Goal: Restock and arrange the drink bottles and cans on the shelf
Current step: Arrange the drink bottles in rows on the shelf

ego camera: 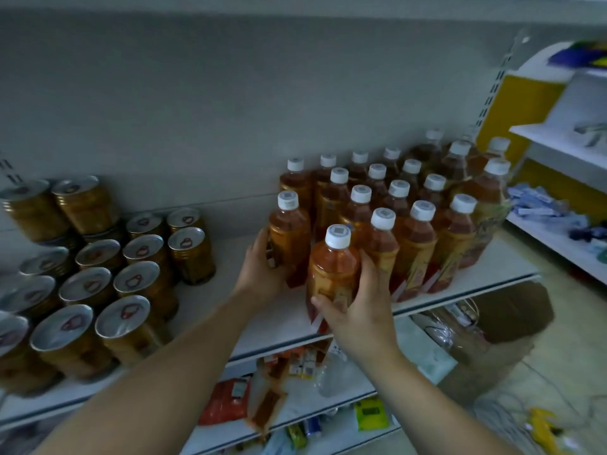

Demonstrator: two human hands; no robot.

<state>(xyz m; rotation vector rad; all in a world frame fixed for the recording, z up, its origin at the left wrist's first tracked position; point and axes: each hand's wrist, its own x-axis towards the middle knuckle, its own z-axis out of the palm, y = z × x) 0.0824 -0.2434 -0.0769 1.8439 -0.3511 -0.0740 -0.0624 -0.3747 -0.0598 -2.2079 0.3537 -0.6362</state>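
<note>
Your two bare arms reach forward over a white shelf [262, 323] stocked with drinks.

Your right hand [361, 313] grasps the front bottle [331, 267], an upright plastic bottle of amber drink with a white cap. The thumb crosses the near side of its label and the fingers wrap up its right side. The hand holds the lower half, so the cap and shoulder rise clear above your grip. The bottle is at the shelf's front edge. Its base is partly hidden by your hand, so whether it rests on the shelf cannot be told.

Your left hand [259, 274] holds a second bottle [290, 234] of the same kind, just behind and to the left of the first. The palm lies against its left side and the fingers curl round its lower body. This bottle is also upright, with its cap well above your hand.

Both bottles are at the near left corner of a packed block of matching bottles [414, 231] that fills the right part of the shelf in rows.

Well apart on the left are gold cans [131, 284] with silver pull-tab tops, some stacked two high at the back.

Below, a lower shelf [358, 397] holds mixed packets. A cardboard box [512, 310] sits on the floor to the right.
</note>
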